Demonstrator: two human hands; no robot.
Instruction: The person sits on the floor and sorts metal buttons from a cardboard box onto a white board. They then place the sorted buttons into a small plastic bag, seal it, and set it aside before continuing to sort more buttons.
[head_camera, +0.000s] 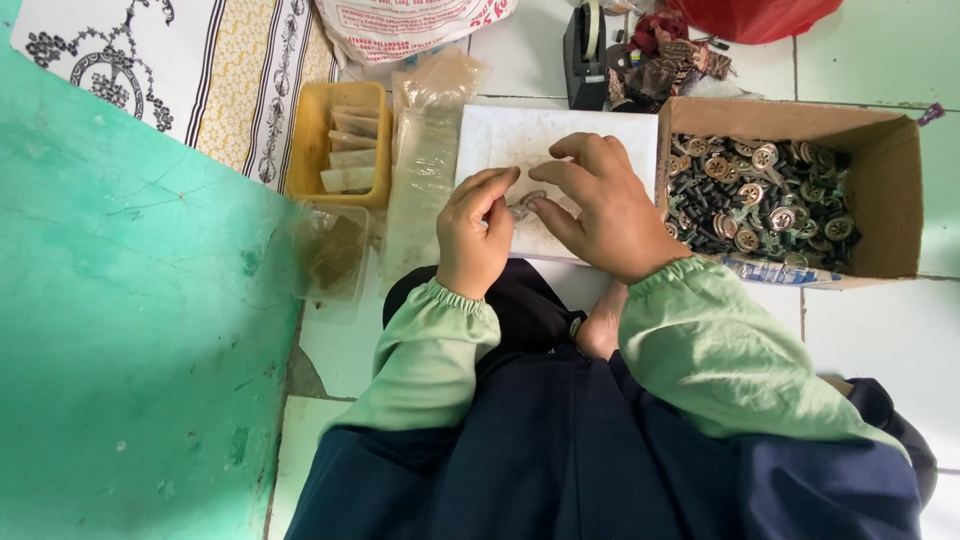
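My left hand (475, 230) and my right hand (600, 205) meet over a white board (500, 135) lying on the tiled floor. Together their fingertips pinch a small clear plastic bag (524, 203) that seems to hold small metal pieces; its contents are mostly hidden by my fingers. Both arms wear light green sleeves with gathered cuffs. To the right, a cardboard box (900, 190) is filled with many round metal buttons and dark parts (760, 200).
A yellow tray (308, 150) holds filled small bags. Clear plastic sleeves (425, 160) lie beside it, and a clear tub (330, 255) stands lower left. A tape dispenser (585, 55), cloth scraps, a red bag and a printed sack sit at the back. A green wall runs along the left.
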